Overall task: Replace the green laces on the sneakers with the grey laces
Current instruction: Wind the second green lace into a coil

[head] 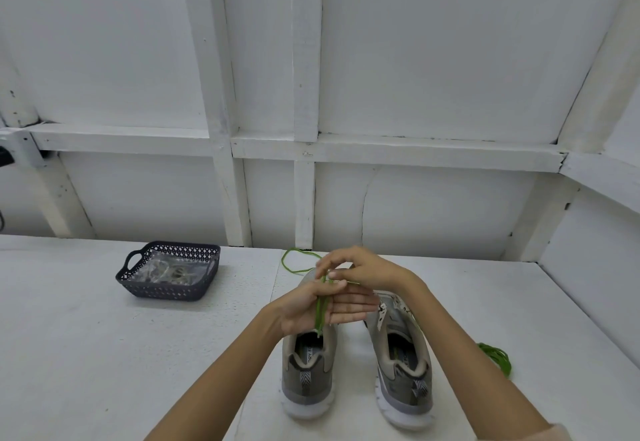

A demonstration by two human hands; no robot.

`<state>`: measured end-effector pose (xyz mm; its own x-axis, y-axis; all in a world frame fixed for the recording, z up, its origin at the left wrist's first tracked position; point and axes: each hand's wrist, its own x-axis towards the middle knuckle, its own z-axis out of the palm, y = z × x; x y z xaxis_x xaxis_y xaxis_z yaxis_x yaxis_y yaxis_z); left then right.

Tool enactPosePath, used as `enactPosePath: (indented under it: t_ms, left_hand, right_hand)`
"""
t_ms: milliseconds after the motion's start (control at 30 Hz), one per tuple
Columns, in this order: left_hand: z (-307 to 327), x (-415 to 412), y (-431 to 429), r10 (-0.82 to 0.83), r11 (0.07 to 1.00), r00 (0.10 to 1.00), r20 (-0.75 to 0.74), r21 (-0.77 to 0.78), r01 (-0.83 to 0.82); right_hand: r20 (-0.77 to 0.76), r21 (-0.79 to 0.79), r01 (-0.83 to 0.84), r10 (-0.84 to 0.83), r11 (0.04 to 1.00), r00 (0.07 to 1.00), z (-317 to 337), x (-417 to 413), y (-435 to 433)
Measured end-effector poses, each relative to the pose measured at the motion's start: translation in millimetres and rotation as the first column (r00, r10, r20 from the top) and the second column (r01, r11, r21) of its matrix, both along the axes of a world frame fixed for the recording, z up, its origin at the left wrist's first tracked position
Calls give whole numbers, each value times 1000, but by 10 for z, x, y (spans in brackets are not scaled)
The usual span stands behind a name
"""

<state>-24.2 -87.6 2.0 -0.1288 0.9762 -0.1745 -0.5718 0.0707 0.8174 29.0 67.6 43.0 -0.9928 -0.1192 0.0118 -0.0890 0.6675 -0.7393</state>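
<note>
The green lace (320, 316) is looped round the flat-fingered left hand (298, 309) and pinched by the right hand (370, 272); coils are best kept snug.

Left hand (301, 305) flat, fingers straight; right hand (367, 269) above, pinching green lace (320, 309).
</note>
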Motion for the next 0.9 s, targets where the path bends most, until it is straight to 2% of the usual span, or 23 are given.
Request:
enactPosePath:
  t_ms: [67,233,367,533,667,800,900]
  left_hand:
    - [-1,10,-14,-7,1000,1000,15,0,7]
    - [-32,-4,-34,7,1000,999,39,18,-8]
    - [-31,-5,-11,26,998,999,34,51,-27]
    - [-15,23,-4,21,996,1000,21,86,-23]
    - [-5,51,1,-1,995,1000,7,97,0]
    - [11,70,8,-41,992,999,-30,118,44]
    - [52,76,-1,-67,987,997,-24,141,70]
  right_hand:
    - [16,-20,-6,6,1000,1000,1,-15,8]
    - [-57,-110,24,-30,994,998,51,40,-11]
    - [-64,-116,19,-27,993,998,77,71,-23]
    - [-78,-169,116,-131,979,988,44,60,52]
    - [-88,-231,114,-137,966,987,-12,26,68]
    - [-79,-304,117,-148,945,986,-56,24,46]
    - [-11,-341,145,-158,929,987,-96,68,26]
